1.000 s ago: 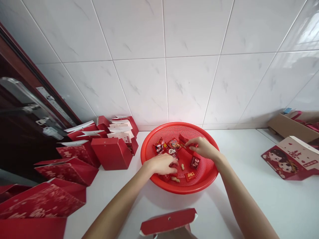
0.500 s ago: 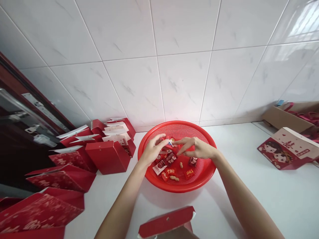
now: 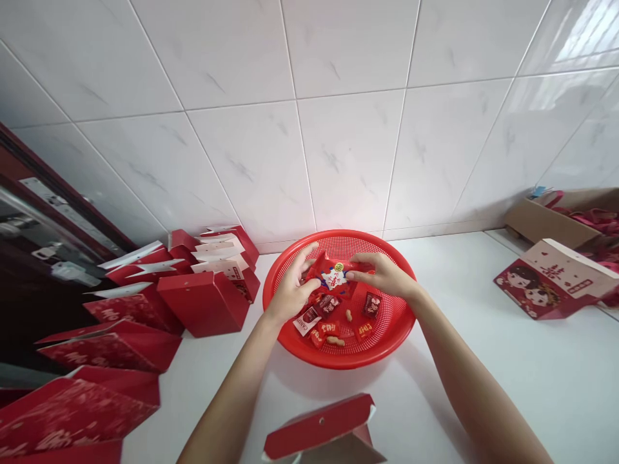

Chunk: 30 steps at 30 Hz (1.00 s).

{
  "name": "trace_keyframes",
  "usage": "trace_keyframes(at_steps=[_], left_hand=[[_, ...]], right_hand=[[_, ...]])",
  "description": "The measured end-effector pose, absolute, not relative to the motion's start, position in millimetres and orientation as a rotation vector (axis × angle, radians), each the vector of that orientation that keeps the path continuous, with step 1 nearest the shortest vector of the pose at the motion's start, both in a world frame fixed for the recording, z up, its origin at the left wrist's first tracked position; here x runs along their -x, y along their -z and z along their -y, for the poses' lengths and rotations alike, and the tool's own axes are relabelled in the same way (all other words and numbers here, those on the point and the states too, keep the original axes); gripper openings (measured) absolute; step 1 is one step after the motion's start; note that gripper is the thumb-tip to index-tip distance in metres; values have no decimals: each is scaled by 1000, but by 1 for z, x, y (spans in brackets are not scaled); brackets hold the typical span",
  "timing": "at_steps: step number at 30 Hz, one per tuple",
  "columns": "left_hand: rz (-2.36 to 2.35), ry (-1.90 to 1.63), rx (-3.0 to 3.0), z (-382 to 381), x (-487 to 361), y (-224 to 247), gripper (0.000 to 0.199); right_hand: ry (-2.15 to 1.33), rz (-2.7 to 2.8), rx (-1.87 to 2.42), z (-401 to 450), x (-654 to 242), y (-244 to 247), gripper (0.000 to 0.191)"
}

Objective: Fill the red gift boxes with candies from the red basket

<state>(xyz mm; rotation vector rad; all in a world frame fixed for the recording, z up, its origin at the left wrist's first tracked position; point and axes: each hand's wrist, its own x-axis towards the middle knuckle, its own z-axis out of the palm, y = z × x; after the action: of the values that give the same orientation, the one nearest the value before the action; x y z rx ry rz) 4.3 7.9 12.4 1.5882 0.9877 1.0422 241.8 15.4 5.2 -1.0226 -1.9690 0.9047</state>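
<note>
Over a red plastic basket [image 3: 403, 335], both hands grip a red snack packet [image 3: 334, 277] with a white burst label and a yellow spot. My left hand [image 3: 291, 290] pinches its left side, the thumb across the front. At the packet's right side my right hand [image 3: 384, 276] is closed, its thumb also on the front. Below the packet lie dark red wrapped candies [image 3: 372, 304], a white-and-red CANDY packet [image 3: 306, 321], red sweets with yellow print [image 3: 365, 330] and unshelled peanuts [image 3: 335, 341].
A red gift box [image 3: 322, 425] with its top raised stands at the near edge. Several red gift boxes [image 3: 203, 303] line the left side. At right, a printed box [image 3: 546, 283] stands before a cardboard carton [image 3: 541, 222] of red items. A tiled wall [image 3: 348, 154] rises behind.
The red packet has been lifted and turned so its label faces me. My right hand, whose fingers were reaching toward it, now grips its right side. The view has shifted slightly.
</note>
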Motion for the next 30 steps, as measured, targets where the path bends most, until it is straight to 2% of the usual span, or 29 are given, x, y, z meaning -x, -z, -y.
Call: trace_keyframes(at_steps=[7, 19, 30], left_hand=[[-1043, -986, -1748, -10, -4, -10, 47], [-954, -1022, -1672, -8, -6, -11, 49], [-954, -1065, -1670, -8, -4, -9, 33]], right_hand=[[-895, 2001, 1026, -14, -242, -6, 19], [-963, 1998, 999, -10, -240, -13, 21], [-1006, 2019, 985, -9, -241, -12, 22]])
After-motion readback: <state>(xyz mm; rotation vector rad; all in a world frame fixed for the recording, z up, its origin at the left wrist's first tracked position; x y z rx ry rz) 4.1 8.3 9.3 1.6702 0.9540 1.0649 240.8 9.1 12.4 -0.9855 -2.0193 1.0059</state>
